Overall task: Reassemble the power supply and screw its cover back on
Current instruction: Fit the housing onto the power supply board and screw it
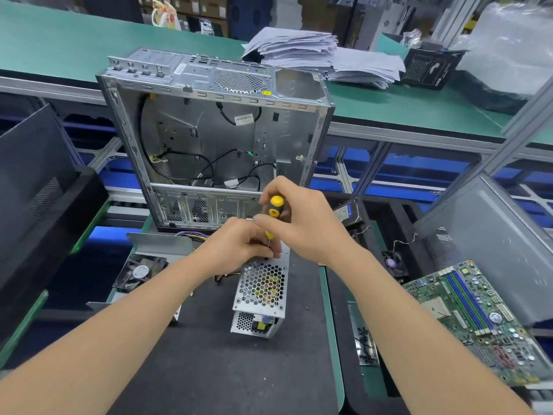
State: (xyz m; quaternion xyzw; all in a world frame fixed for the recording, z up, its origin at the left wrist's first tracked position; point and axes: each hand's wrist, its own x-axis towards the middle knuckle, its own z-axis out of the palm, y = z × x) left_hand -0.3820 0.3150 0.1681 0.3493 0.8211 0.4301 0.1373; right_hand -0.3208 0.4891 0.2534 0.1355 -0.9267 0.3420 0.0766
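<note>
The silver power supply (261, 292) lies on the black mat, its perforated honeycomb cover facing up. My right hand (302, 223) grips the yellow-and-black screwdriver (273, 212) by the handle, holding it upright. The tip points down at the far end of the cover. My left hand (239, 245) curls round the shaft near the tip and rests on the far end of the power supply. The screw itself is hidden under my fingers.
An empty computer case (209, 136) stands open behind my hands. A black fan (140, 272) and a loose metal panel (160, 244) lie at left. A motherboard (478, 319) sits at right, beside a tray of screws (363, 342). Paper stacks (314, 52) lie on the far green bench.
</note>
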